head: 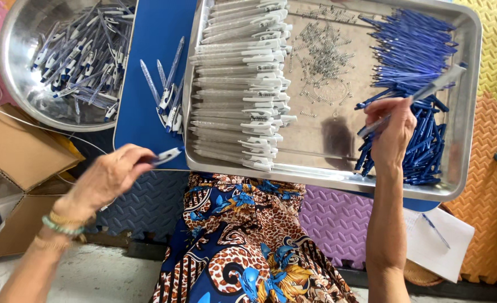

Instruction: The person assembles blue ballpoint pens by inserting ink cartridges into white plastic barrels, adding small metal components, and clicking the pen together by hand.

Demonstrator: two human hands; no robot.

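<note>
Right hand pinching one clear pen barrel over the steel tray's right edge, left hand fingers closed on one white-and-blue pen piece near its front left corner, maybe a cap, one brown cardboard box left, one round bowl

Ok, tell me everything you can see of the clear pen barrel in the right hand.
The clear pen barrel is a slim, see-through plastic tube. It lies tilted, its upper end pointing up and to the right, over the pile of blue refills in the steel tray. The right hand pinches its lower end between the fingertips; nothing else touches it. Whether anything is inside it cannot be told.
</note>
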